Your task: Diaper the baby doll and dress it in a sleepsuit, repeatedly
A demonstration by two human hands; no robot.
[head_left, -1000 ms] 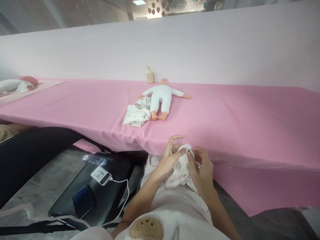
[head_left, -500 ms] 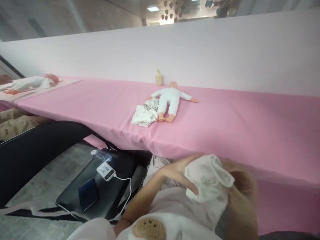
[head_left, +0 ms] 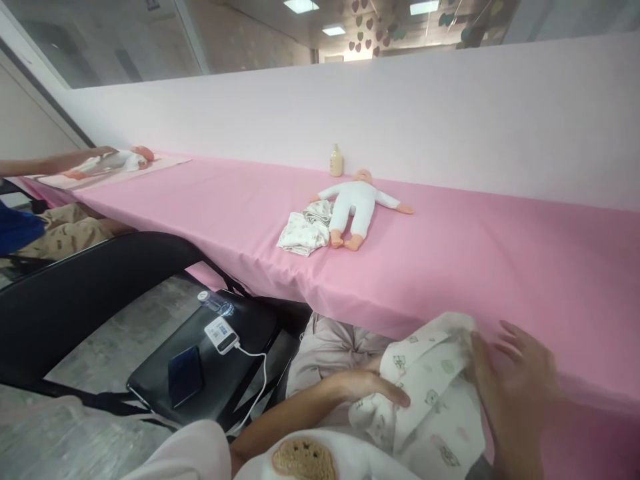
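My left hand grips a white printed baby cloth, its thumb lying on top and the other fingers tucked behind the fabric. The cloth hangs partly unfolded over my lap and has small green and grey figures on it. At its right edge, my right hand has its fingers spread and its thumb close against the fabric. On the pink-covered table a baby doll in a white suit lies on its back, arms out. Folded printed clothes lie against the doll's side.
A pale yellow bottle stands by the wall behind the doll. To my left, a black chair holds a phone, a white device with a cable and a clear bottle. Farther left, another person's hand touches a second doll.
The bundled cloth has been opened out and hangs lower. My right hand has moved right with its fingers spreading. The view has shifted left, and the other person's arm now reaches over the second doll.
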